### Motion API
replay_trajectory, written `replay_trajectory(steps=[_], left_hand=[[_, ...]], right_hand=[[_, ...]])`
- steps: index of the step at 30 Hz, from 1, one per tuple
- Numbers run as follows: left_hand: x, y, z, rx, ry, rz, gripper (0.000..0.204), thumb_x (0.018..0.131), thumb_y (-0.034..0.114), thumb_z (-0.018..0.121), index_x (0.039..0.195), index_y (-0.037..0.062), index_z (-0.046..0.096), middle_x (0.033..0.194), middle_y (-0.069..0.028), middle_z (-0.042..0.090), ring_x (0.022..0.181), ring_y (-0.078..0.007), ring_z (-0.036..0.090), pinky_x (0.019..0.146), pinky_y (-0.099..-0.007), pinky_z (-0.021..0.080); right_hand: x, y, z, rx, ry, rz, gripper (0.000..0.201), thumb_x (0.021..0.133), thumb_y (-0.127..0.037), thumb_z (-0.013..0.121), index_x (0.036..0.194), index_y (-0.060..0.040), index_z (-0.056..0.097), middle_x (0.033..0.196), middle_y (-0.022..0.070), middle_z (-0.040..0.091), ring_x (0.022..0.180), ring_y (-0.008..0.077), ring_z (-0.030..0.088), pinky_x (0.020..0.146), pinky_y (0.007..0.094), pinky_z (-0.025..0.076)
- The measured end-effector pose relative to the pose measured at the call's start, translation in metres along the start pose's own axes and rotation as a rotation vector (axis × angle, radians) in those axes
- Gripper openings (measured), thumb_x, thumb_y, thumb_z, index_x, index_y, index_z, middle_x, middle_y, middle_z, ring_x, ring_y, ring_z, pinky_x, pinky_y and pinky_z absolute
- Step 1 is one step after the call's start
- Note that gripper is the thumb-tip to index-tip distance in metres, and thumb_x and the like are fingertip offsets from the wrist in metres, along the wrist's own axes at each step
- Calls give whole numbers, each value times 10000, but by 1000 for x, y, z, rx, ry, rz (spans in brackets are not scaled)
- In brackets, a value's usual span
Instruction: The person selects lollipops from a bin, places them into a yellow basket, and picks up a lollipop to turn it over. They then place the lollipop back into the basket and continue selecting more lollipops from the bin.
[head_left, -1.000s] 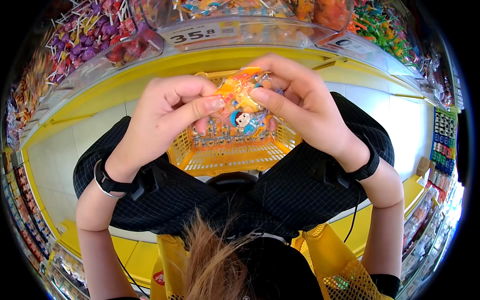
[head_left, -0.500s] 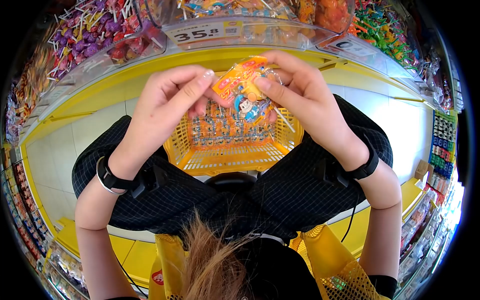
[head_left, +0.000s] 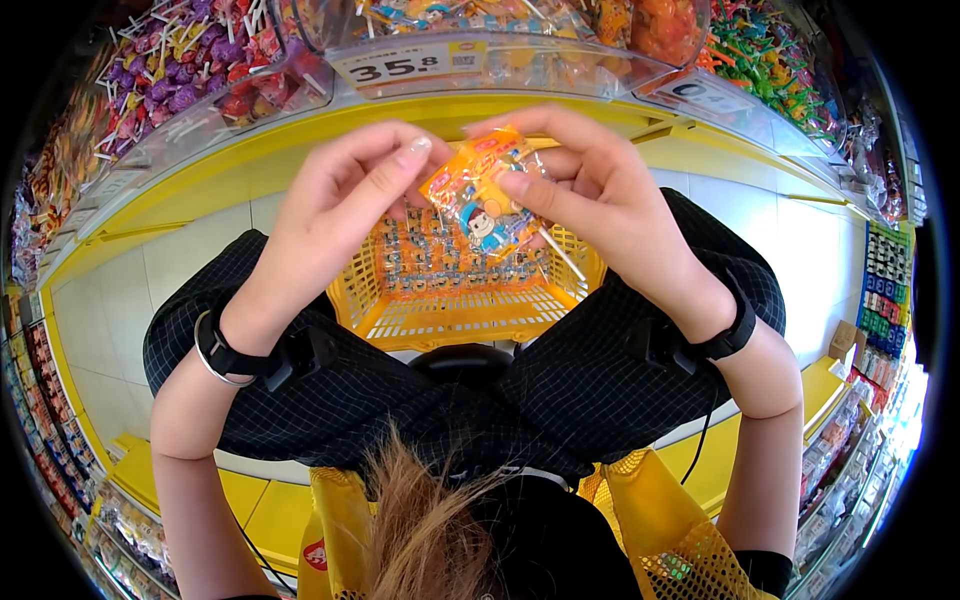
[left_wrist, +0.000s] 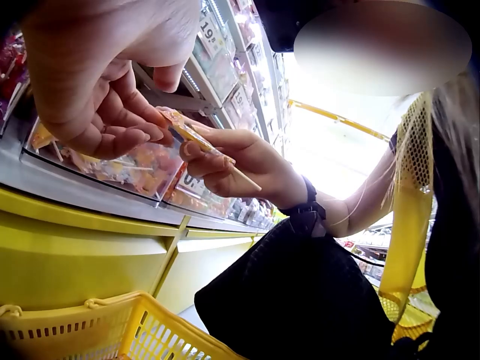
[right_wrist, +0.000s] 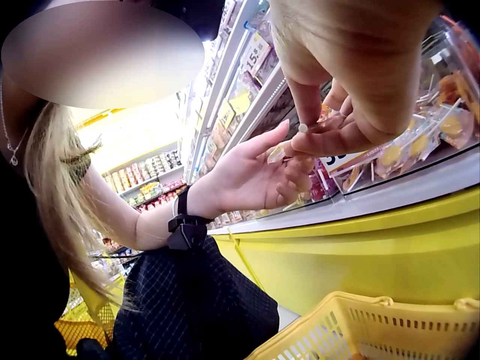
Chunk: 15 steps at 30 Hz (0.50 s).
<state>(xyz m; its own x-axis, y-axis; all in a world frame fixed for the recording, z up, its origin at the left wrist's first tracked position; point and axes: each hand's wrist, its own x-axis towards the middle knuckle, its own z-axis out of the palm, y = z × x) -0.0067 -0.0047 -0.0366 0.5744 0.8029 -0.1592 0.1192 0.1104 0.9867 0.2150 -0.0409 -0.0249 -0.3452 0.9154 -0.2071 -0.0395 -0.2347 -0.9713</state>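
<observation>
**Wrapped lollipop (head_left: pixel 484 212) in two hands above a yellow basket (head_left: pixel 455 328)**

In the head view we see clear candy bins across the top, with purple lollipops (head_left: pixel 165 85) at left, green-wrapped sweets (head_left: pixel 765 75) at right and a price tag (head_left: pixel 400 68) reading 35.8 between them. Below the bins runs a yellow ledge (head_left: pixel 255 138). The basket sits between the knees in checked trousers (head_left: pixel 620 375) and carries many small wrapped sweets (head_left: pixel 405 268). The hands and lollipop block our view of its far part, and long hair (head_left: pixel 425 520) covers some of the lap.

Both wrist views cut off the basket; each has a blurred oval in an upper corner. Some fingertips are hidden behind the wrapper.

The right hand (head_left: pixel 600 200) pinches the lollipop, thumb across its front and fingers behind, with the white stick (head_left: pixel 562 252) slanting out below. The left hand (head_left: pixel 345 200) is loosely curled, thumb lifted apart from its fingers, just beside the wrapper's left edge; we cannot tell whether they touch.
</observation>
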Motion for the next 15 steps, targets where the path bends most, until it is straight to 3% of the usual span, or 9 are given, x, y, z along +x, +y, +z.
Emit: replay_trajectory(steps=[3,7,15], left_hand=[[1,-3,2,-48,-39,14,227,941,189,579,1053,-6,603,939,-17,632,844,-53,556,761,-212,450],[3,0,4,-86,-70,41,203,913,123,615,1055,-22,598,952,-35,634,900,-67,574,836,-228,463],[4,0,6,-44,-91,18,188,915,110,599,1061,-6,578,940,-25,604,900,-80,561,811,-222,446]], right_hand=[[0,5,0,9,-1,-78,313,910,-98,609,1198,0,538,880,49,675,727,20,585,576,193,493],[-1,4,-1,-52,-39,13,302,906,-91,611,1187,2,551,849,33,670,689,15,570,565,191,486],[-1,7,-1,-162,-53,-19,227,904,-131,618,1114,-42,618,742,-9,630,606,-1,531,516,186,462]])
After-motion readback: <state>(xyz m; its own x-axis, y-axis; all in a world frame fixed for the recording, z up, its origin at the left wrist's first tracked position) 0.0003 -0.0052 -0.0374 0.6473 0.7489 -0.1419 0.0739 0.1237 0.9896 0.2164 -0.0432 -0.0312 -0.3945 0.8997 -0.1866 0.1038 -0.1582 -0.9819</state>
